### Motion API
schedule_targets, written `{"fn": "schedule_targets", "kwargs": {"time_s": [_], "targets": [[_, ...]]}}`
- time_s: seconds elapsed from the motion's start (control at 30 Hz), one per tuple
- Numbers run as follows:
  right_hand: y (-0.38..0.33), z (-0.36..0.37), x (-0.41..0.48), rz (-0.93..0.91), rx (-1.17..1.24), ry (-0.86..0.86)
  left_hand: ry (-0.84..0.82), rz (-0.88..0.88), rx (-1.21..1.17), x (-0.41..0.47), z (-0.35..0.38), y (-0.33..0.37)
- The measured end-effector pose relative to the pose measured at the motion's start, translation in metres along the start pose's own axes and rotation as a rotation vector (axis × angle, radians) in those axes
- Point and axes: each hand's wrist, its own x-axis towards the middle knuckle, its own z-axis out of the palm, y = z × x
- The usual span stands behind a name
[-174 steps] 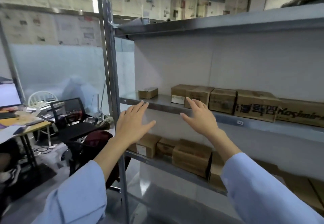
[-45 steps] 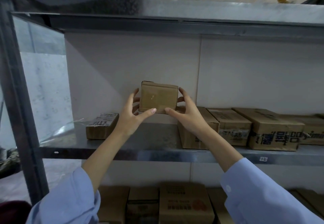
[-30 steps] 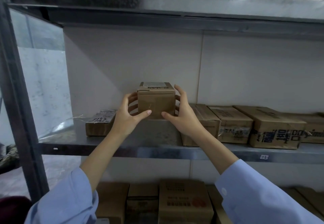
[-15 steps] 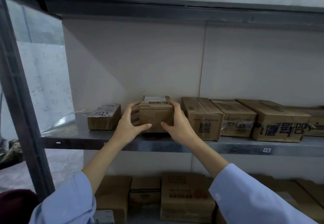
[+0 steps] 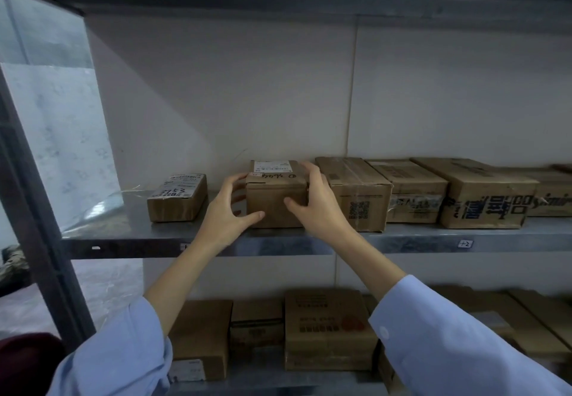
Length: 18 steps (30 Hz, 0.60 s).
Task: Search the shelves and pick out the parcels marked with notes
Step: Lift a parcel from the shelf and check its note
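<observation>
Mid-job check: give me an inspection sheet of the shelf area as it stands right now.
Surface: metal shelf, row of boxes on it.
Job's things: small box rests on the shelf, white label and handwriting on top; labelled flat parcel to its left.
Clutter: clear plastic sheet at the shelf's left end.
Hands: left hand and right hand grip the small box's sides.
Cables: nothing seen.
Surroundings: cartons on the lower shelf.

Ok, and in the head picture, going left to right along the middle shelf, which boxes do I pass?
First the flat labelled parcel → scribbled-on parcel → box with a square code → taped box → box with big dark print → box cut off at the edge.
</observation>
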Motion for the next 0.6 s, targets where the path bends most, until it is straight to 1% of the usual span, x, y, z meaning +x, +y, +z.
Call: {"fn": "schedule_targets", "kwargs": {"time_s": [0.17, 0.27, 0.33, 0.4, 0.47, 0.6], "targets": [[-0.016, -0.018, 0.002, -0.144, -0.031, 0.062, 0.096, 0.056, 0.21, 0.001, -0.004, 0.009], [-0.022, -0.033, 0.001, -0.216, -0.139, 0.102, 0.154, 0.154, 0.412, 0.004, -0.003, 0.022], [-0.02, -0.046, 0.0, -0.244, -0.237, 0.111, 0.168, 0.218, 0.507, 0.005, 0.002, 0.03], [-0.012, -0.061, -0.001, -0.243, -0.337, 0.11, 0.164, 0.246, 0.549, 0.006, 0.011, 0.038], [0.001, -0.078, -0.003, -0.203, -0.417, 0.115, 0.145, 0.255, 0.566, 0.008, 0.022, 0.048], [0.031, -0.109, -0.006, -0.109, -0.509, 0.107, 0.111, 0.279, 0.581, 0.013, 0.05, 0.064]]}}
